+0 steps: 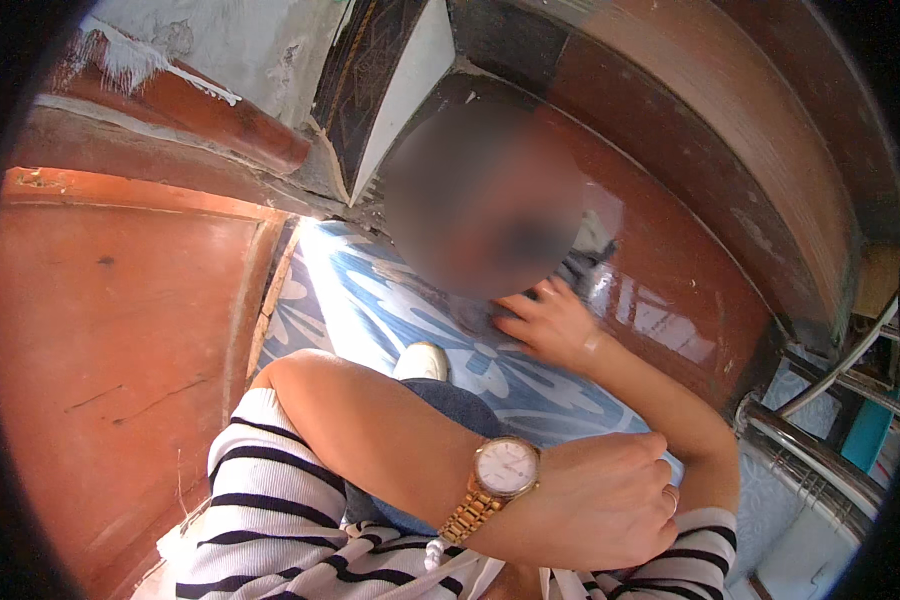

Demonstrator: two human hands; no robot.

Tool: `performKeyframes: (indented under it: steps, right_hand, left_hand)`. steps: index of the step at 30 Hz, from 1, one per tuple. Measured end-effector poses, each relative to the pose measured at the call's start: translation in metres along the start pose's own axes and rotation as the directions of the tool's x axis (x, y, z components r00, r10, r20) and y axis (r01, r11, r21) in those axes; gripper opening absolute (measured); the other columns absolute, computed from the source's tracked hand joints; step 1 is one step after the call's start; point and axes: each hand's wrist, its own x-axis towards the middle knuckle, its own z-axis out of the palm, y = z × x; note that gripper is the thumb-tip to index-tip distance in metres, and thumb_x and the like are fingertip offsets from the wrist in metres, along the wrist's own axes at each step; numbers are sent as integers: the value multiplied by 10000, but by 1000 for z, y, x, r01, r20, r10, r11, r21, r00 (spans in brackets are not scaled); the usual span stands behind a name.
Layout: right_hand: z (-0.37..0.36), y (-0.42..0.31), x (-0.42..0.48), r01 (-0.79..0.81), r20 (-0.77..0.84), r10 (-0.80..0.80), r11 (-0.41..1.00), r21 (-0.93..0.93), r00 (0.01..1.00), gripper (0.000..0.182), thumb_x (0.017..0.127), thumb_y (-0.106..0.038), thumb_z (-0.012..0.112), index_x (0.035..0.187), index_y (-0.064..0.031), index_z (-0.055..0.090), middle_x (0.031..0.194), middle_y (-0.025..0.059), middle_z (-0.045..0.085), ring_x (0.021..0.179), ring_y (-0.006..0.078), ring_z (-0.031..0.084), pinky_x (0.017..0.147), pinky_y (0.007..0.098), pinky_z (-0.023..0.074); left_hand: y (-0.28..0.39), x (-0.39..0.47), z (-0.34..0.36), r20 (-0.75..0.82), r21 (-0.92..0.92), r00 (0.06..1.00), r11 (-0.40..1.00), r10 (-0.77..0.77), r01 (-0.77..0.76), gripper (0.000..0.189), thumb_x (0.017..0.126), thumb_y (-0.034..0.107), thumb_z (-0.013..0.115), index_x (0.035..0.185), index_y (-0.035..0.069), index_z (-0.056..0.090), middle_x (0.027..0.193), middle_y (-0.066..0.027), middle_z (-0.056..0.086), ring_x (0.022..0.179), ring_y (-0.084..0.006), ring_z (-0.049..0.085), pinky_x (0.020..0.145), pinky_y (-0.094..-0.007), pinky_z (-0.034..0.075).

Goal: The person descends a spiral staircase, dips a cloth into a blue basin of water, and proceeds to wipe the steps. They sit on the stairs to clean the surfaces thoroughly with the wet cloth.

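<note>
My left hand point(592, 499) is bent inward across my front, its fingers curled under and nothing showing in them. A gold-coloured wristwatch point(506, 466) is on that wrist, and a ring point(671, 496) circles one finger. Farther out, my right hand point(551, 322) reaches low over the blue-and-white patterned floor covering point(487, 367). Its fingertips lie at the lower edge of a round blurred patch that hides whatever they touch. Close to that hand, a dark and pale cloth-like item point(589, 259) shows partly beside the patch.
An orange-brown panel point(127, 315) stands on the left. Glossy red-brown surfaces point(652, 255) curve along the right. A metal-tube frame point(810, 450) is at the right edge. A white shoe point(422, 361) and a denim-covered knee point(457, 405) are below me.
</note>
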Motion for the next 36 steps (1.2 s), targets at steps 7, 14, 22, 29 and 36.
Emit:
performKeyframes:
  steps: [7, 14, 22, 29, 36]
  right_hand:
    - [-47, 30, -153, -404, -62, 409, 847, -345, 910, 615, 611, -292, 790, 1192, -284, 590, 1379, 8, 461, 1221, 300, 438, 959, 548, 341]
    - [-23, 109, -57, -803, -345, 729, 570, -173, 592, 512, 753, -332, 718, 1226, -188, 588, 1314, 79, 526, 1089, 361, 523, 851, 516, 447]
    - [-39, 112, 109, -151, -505, -170, 832, -535, 846, 154, 808, -207, 569, 890, -158, 690, 1136, -13, 538, 1035, 251, 482, 785, 377, 412]
    - [-101, 162, -24, -430, -543, -52, 549, -717, 838, 334, 751, -203, 609, 1075, -256, 673, 1224, -54, 512, 1118, 212, 457, 829, 387, 411]
    - [-33, 175, -232, -955, -935, 246, 86, 284, -256, 463, 732, -11, 670, 1166, -11, 508, 1154, 223, 523, 1104, 411, 480, 919, 488, 422]
  left_hand:
    - [-7, -3, -6, 79, -28, 993, 996, 92, -90, 110, 702, 188, 620, 697, 79, 627, 651, -35, 609, 656, -184, 602, 617, -307, 391]
    - [-3, -1, -4, 29, -24, 994, 994, 105, -104, 119, 772, 175, 566, 722, 83, 624, 660, -24, 600, 676, -175, 605, 626, -290, 388]
    - [-13, 2, -18, 251, -25, 964, 996, 86, -82, 158, 793, 163, 570, 913, 67, 608, 806, -21, 629, 761, -162, 616, 675, -273, 411]
    - [-23, 9, -15, 217, 18, 966, 989, 140, -148, 308, 788, 160, 551, 1079, 89, 623, 791, -5, 568, 670, -135, 564, 613, -264, 411]
    - [-30, 10, -22, 371, -59, 907, 980, 199, -190, 337, 799, 150, 539, 1126, 80, 587, 783, -16, 546, 668, -152, 565, 611, -277, 409]
